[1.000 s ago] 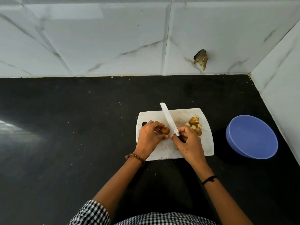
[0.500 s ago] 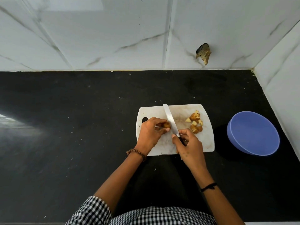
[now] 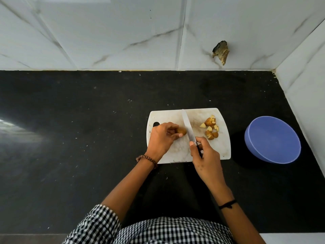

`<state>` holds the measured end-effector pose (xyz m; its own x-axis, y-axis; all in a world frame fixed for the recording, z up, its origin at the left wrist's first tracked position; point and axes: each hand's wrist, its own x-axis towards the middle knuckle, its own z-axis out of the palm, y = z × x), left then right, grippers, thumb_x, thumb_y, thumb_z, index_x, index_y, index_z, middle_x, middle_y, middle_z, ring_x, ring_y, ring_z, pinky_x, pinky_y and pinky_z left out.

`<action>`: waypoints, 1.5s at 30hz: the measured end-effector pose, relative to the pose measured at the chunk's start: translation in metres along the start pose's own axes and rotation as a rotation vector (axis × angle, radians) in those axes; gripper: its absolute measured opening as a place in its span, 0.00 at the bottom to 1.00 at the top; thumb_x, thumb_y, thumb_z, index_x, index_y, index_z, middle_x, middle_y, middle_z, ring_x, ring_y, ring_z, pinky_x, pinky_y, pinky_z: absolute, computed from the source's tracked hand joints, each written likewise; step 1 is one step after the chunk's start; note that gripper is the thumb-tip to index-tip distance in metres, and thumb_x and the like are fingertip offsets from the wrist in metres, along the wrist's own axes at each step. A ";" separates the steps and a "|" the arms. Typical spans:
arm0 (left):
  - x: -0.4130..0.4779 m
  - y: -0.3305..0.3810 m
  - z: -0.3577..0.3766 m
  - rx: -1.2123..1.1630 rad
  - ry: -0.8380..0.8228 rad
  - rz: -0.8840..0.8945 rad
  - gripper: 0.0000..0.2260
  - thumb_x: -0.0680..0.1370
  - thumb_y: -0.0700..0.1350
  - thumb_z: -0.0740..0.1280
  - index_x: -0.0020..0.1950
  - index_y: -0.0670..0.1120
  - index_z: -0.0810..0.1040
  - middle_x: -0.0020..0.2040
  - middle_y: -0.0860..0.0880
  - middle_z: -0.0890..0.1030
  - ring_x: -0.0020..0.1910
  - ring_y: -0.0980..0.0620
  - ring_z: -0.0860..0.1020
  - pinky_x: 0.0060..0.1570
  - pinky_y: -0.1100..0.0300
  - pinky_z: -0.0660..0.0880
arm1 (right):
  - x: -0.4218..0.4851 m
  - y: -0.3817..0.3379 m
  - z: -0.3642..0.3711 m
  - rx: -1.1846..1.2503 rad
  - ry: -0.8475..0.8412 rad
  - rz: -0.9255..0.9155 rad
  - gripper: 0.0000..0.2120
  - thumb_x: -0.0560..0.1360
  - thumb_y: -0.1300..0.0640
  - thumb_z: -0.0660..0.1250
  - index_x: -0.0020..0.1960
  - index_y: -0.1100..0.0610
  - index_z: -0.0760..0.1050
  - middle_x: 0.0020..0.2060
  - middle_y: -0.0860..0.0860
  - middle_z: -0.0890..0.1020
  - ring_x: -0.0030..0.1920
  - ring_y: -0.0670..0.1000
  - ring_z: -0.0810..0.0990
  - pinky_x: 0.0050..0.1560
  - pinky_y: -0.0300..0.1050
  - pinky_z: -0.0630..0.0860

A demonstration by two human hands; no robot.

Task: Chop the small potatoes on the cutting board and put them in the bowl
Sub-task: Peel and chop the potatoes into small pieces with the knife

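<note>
Blade set for the next cut

Near centre, the right hand (image 3: 205, 155) grips the knife (image 3: 188, 127). The left hand (image 3: 161, 138) now pins a whole potato (image 3: 182, 131) on the cutting board (image 3: 175, 115), the blade having shifted to its right end. Chopped pieces (image 3: 211, 127) lie beyond. The bowl (image 3: 272, 140), far right, looks empty.

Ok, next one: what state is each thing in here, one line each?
Cutting board: flat on the counter, stained.
Small potato: whole, pinched on the board by the left hand.
Knife: gripped by the right hand, blade beside the potato.
Potato pieces: cut, piled on the board's right side.
Bowl: empty, right of the board.
</note>
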<state>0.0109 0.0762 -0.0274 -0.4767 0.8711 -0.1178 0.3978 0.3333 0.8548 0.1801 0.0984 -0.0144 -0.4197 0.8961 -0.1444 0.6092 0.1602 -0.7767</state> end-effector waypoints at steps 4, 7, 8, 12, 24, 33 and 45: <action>0.002 0.001 -0.001 -0.003 -0.012 -0.015 0.15 0.71 0.45 0.75 0.56 0.45 0.81 0.48 0.53 0.83 0.45 0.62 0.80 0.48 0.73 0.75 | -0.003 -0.004 0.000 -0.032 -0.008 -0.028 0.15 0.83 0.45 0.56 0.64 0.51 0.71 0.41 0.43 0.77 0.39 0.42 0.77 0.36 0.29 0.72; 0.002 0.002 0.000 0.003 -0.022 -0.020 0.15 0.71 0.45 0.75 0.56 0.45 0.81 0.48 0.52 0.83 0.47 0.60 0.81 0.50 0.70 0.76 | -0.005 -0.007 0.000 -0.073 -0.015 -0.037 0.17 0.83 0.45 0.55 0.67 0.51 0.71 0.39 0.43 0.76 0.37 0.42 0.77 0.35 0.28 0.71; 0.002 0.002 0.000 -0.001 -0.022 -0.023 0.15 0.71 0.45 0.75 0.56 0.45 0.81 0.48 0.52 0.83 0.47 0.60 0.81 0.51 0.71 0.76 | -0.005 -0.007 0.000 -0.083 -0.018 -0.035 0.17 0.83 0.45 0.55 0.67 0.51 0.70 0.39 0.43 0.76 0.37 0.42 0.77 0.35 0.28 0.70; 0.000 0.003 0.001 -0.026 -0.021 -0.036 0.15 0.71 0.43 0.75 0.57 0.44 0.81 0.49 0.51 0.83 0.47 0.59 0.81 0.54 0.68 0.76 | -0.009 -0.009 -0.001 -0.101 -0.012 -0.035 0.19 0.83 0.45 0.55 0.70 0.51 0.70 0.42 0.43 0.78 0.40 0.41 0.78 0.34 0.28 0.70; -0.001 0.011 -0.002 0.026 -0.037 -0.061 0.17 0.71 0.43 0.75 0.59 0.43 0.81 0.53 0.48 0.83 0.50 0.56 0.81 0.57 0.62 0.77 | -0.011 -0.012 -0.002 -0.137 -0.053 0.115 0.18 0.82 0.42 0.56 0.52 0.55 0.75 0.33 0.48 0.77 0.32 0.45 0.77 0.29 0.31 0.70; 0.000 0.013 -0.002 0.050 -0.036 -0.054 0.16 0.71 0.42 0.75 0.58 0.42 0.81 0.52 0.47 0.83 0.49 0.56 0.81 0.55 0.67 0.76 | -0.011 -0.014 -0.002 -0.181 -0.080 0.116 0.18 0.82 0.42 0.55 0.53 0.55 0.74 0.34 0.48 0.77 0.31 0.45 0.77 0.27 0.33 0.68; 0.004 0.017 0.000 0.074 -0.037 -0.084 0.14 0.72 0.39 0.74 0.56 0.41 0.82 0.50 0.47 0.84 0.37 0.63 0.76 0.40 0.81 0.70 | -0.001 -0.019 0.017 -0.508 -0.237 0.220 0.20 0.84 0.43 0.45 0.63 0.56 0.66 0.43 0.52 0.78 0.39 0.48 0.78 0.31 0.39 0.69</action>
<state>0.0157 0.0854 -0.0128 -0.4819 0.8514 -0.2072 0.4149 0.4300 0.8018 0.1578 0.0874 -0.0102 -0.3501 0.8235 -0.4465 0.9196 0.2115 -0.3310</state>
